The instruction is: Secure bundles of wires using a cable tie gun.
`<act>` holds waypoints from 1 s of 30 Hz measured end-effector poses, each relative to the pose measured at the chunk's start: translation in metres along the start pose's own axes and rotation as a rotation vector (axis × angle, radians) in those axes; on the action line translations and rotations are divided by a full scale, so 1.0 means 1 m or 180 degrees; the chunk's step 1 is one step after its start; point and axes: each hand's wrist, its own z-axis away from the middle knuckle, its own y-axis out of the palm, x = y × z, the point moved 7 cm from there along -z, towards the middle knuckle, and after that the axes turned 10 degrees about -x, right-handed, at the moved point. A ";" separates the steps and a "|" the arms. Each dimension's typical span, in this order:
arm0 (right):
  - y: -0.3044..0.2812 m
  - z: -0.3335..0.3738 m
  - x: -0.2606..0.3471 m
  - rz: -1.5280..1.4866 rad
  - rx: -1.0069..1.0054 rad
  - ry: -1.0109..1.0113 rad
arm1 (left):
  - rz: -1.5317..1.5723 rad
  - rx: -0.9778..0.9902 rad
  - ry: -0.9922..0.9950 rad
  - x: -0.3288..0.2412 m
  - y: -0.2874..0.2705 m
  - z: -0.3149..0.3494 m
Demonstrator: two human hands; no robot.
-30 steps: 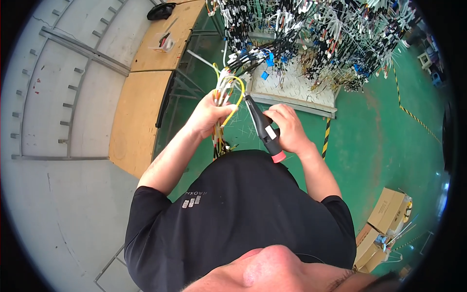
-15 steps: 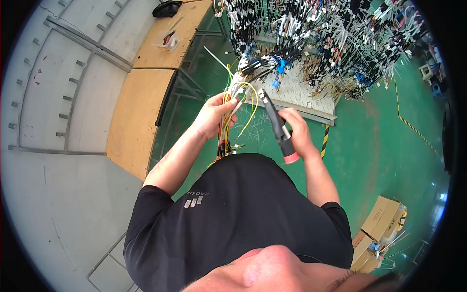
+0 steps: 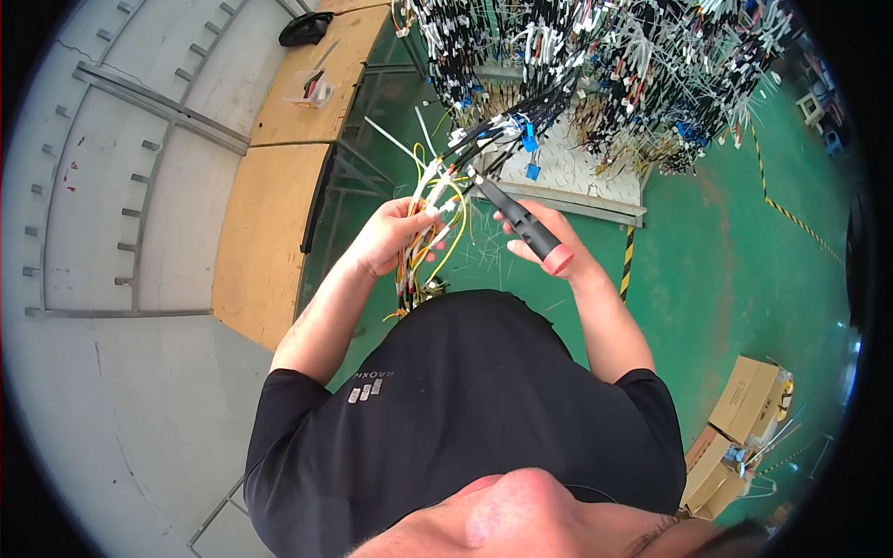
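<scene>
My left hand (image 3: 395, 234) grips a bundle of coloured wires (image 3: 437, 209), yellow, white and black, that runs up toward a dense hanging wire harness (image 3: 595, 65). My right hand (image 3: 549, 244) holds black cutting pliers with a red handle end (image 3: 521, 221). The pliers' tip points up-left and sits at the wires just above my left fingers. More of the bundle hangs down below my left hand toward my black shirt.
A board thick with wires and connectors (image 3: 558, 167) stands ahead on a green floor (image 3: 726, 260). Wooden worktops (image 3: 265, 223) lie to the left, with a small tool (image 3: 312, 88) and a dark object (image 3: 305, 28) on them. Cardboard boxes (image 3: 744, 428) sit at lower right.
Both hands have stayed together on the bundle; the pliers' tip has come up against the wires above my left hand, and the view has shifted so the harness looms larger.
</scene>
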 end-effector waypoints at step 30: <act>0.002 -0.023 -0.006 -0.0103 0.1362 -0.0428 | 0.0986 0.1149 -0.0709 0.015 -0.004 0.012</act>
